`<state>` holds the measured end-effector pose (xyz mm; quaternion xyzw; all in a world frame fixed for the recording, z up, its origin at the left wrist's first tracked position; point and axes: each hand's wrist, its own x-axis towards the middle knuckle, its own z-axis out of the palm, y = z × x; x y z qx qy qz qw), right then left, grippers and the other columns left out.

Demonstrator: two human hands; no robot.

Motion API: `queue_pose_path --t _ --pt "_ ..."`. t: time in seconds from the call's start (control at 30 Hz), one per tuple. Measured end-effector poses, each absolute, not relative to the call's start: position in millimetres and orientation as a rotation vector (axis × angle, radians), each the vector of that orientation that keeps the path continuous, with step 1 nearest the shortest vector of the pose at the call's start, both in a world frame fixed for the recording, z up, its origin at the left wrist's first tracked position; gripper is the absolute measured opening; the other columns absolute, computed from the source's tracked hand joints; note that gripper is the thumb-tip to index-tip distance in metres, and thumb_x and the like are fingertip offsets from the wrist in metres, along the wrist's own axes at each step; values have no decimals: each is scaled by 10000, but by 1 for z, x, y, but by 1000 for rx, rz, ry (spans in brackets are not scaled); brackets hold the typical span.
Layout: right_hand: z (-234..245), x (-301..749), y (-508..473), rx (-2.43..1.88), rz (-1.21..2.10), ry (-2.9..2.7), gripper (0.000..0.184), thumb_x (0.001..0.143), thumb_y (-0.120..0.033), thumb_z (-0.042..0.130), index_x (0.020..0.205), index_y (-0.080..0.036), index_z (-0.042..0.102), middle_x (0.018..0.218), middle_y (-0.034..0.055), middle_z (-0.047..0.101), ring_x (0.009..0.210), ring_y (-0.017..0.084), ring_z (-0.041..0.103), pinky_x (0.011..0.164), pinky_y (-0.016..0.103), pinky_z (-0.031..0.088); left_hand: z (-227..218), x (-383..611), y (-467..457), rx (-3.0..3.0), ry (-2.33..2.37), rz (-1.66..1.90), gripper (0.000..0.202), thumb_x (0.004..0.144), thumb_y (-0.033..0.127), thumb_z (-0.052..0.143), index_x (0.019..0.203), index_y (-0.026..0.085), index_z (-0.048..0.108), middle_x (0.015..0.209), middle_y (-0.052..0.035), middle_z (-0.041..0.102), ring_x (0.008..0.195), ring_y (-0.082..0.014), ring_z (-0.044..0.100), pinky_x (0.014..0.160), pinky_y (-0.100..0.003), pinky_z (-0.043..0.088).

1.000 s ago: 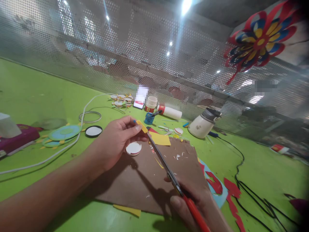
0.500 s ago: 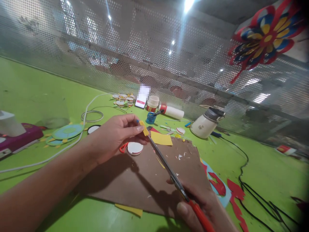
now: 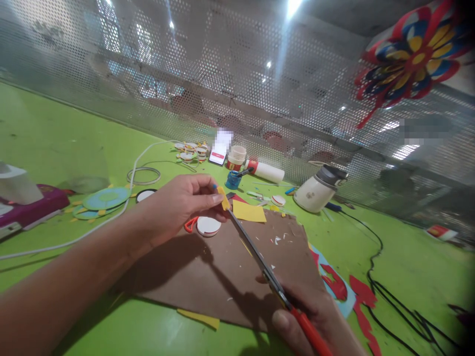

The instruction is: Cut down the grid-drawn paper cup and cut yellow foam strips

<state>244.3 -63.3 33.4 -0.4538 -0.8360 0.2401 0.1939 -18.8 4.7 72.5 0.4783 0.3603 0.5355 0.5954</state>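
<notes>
Between thumb and fingers, my left hand (image 3: 195, 199) pinches a small piece of yellow paper (image 3: 223, 198) above the brown board (image 3: 218, 277). My right hand (image 3: 308, 311) grips red-handled scissors (image 3: 274, 284), whose long blades point up and left. Their tips meet the lower end of the yellow piece, and the blades look nearly closed. Below my left hand a white disc (image 3: 208, 226) lies on the board, beside a red loop (image 3: 190, 225). A yellow paper sheet (image 3: 249, 211) lies just behind the blades.
Behind the board are a blue jar (image 3: 233, 180), a lit phone (image 3: 221, 148), a white roll (image 3: 266, 171) and a white kettle-like bottle (image 3: 315, 190). Red scraps (image 3: 361, 291) and a black cable (image 3: 382, 291) lie right. A purple power strip (image 3: 48, 205) and white cable (image 3: 92, 232) are left.
Both hands, the yellow piece and the scissors keep nearly the same pose. The view has shifted very slightly, moving the background a little to the right.
</notes>
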Motion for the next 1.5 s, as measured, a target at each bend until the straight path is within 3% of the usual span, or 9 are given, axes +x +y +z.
queue_pose_path --t 0.53,0.8,1.3,1.43,1.5 --pt "36 243 -65 -1248 605 -2291 467 920 -587 527 956 -181 754 683 31 682 605 175 608 490 220 418 70 -20 5 1134 829 1225 119 721 159 774 675 143 666 703 -74 741 636 -180 711 656 -272 566" --pt "42 241 -60 -1154 716 -2329 375 921 -504 539 870 -206 762 590 24 630 544 193 604 480 248 486 68 -22 7 1168 834 1215 78 736 165 761 708 135 694 731 -91 745 645 -182 708 674 -287 569" --pt "34 242 -66 -1219 668 -2320 468 945 -588 478 855 -189 704 623 13 603 602 163 571 511 219 435 68 -25 7 1174 852 1188 68 718 193 752 715 140 710 713 -75 745 657 -184 722 662 -258 575" --pt "31 242 -67 -1223 690 -2266 479 943 -601 478 901 -191 721 694 46 665 691 203 636 564 246 483 69 -25 6 1164 860 1183 63 724 180 742 703 139 699 691 -65 733 648 -177 719 651 -251 575" --pt "32 243 -66 -1229 636 -2261 474 931 -605 499 940 -199 743 675 41 663 639 197 623 564 258 499 69 -24 7 1159 859 1179 59 728 170 736 699 141 694 681 -61 730 641 -173 715 641 -248 575"
